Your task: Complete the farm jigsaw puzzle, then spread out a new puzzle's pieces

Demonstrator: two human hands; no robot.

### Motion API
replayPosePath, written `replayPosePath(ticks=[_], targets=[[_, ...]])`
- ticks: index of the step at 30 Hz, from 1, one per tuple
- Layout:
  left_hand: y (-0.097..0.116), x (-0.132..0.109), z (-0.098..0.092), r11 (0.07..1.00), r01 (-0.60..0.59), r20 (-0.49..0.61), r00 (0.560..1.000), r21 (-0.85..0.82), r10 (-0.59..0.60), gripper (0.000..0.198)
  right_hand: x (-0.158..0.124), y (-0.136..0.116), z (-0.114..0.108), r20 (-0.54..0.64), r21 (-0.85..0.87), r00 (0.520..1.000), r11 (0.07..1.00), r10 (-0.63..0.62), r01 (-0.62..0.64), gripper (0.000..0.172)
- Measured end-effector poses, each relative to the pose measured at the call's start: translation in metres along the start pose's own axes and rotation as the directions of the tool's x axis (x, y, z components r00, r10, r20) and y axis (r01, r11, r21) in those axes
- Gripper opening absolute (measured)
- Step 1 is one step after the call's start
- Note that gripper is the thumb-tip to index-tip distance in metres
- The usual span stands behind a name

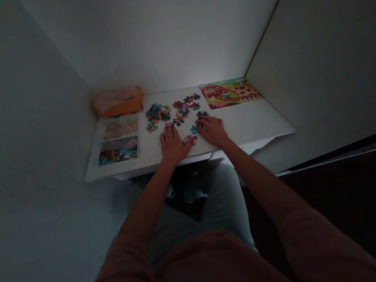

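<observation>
My left hand rests palm down near the front of the table, its fingers spread and lying flat. Its fingertips touch or partly cover a pinkish puzzle piece, and its thumb lies by a joined pink puzzle cluster. Across from it, my right hand has its fingers stretched out over dark puzzle pieces. The right thumb is beside a teal puzzle piece; whether it touches is too dim to tell. Between and beyond the hands lie loose puzzle pieces and a heaped pile of puzzle pieces.
An orange box stands at the back left of the white table. In front of it lies a sheet with two printed pictures. A farm-scene puzzle picture lies at the back right. Walls enclose the table on the left, back and right.
</observation>
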State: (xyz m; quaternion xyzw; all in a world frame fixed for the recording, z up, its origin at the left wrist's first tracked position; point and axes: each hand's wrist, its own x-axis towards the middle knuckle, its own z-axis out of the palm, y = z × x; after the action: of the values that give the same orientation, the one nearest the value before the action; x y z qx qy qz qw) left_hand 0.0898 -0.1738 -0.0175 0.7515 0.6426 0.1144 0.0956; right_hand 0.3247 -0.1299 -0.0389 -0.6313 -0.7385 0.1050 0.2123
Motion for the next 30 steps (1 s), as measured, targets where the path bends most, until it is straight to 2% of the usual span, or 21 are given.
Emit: replayPosePath(ticks=[4,8,13,17,24,30], targets=[[-0.019,-0.001,-0.007,0.996,-0.088,0.024,0.996,0.012,0.087,0.099,0.000,0.000,0.001,-0.005,-0.006,1.000,1.000,-0.005,0.005,0.053],[-0.040,-0.004,-0.014,0.989,-0.144,0.036,0.989,0.021,0.143,0.089,0.000,0.000,0.003,-0.038,-0.022,0.999,1.000,0.017,-0.018,0.063],[-0.054,0.001,-0.022,0.982,-0.189,0.058,0.981,0.021,0.187,0.080,0.001,-0.001,0.003,-0.022,-0.031,1.000,0.999,0.014,-0.015,0.068],[-0.058,0.004,-0.025,0.976,-0.218,0.056,0.975,0.013,0.217,0.077,0.000,-0.003,0.000,-0.006,-0.026,1.000,1.000,-0.008,0.008,0.067],[-0.056,-0.003,-0.019,0.984,-0.178,-0.006,0.984,0.009,0.178,0.079,-0.002,-0.005,-0.005,0.053,-0.030,0.993,0.994,-0.105,0.106,0.064],[-0.051,-0.008,-0.024,0.988,-0.152,-0.011,0.988,0.037,0.152,0.078,-0.004,-0.007,-0.007,0.051,-0.037,0.994,0.995,-0.096,0.098,0.064]])
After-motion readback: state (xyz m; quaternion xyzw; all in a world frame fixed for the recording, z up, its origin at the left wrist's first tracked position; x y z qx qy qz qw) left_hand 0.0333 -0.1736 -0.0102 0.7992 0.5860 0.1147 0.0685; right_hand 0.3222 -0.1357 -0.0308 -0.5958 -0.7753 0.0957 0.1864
